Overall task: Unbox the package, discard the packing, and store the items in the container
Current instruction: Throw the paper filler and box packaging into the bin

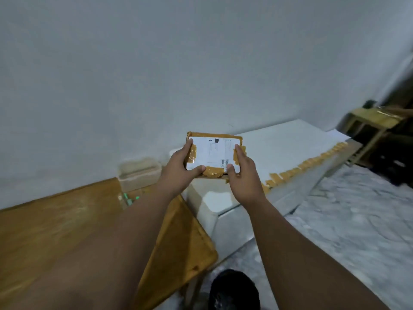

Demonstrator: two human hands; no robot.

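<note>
The only printed matter is a white shipping label [213, 154] stuck on the top face of the brown taped package [214, 156]. At the label's 12 o'clock edge sits a short dark heading and a small dark square, perhaps a code; both are too blurred to read. Toward 5 o'clock there is a barcode [224, 163], its bars visible but its digits not legible. Faint lines of small print run across the middle, also unreadable. No brand, number or word can be made out anywhere.
</note>
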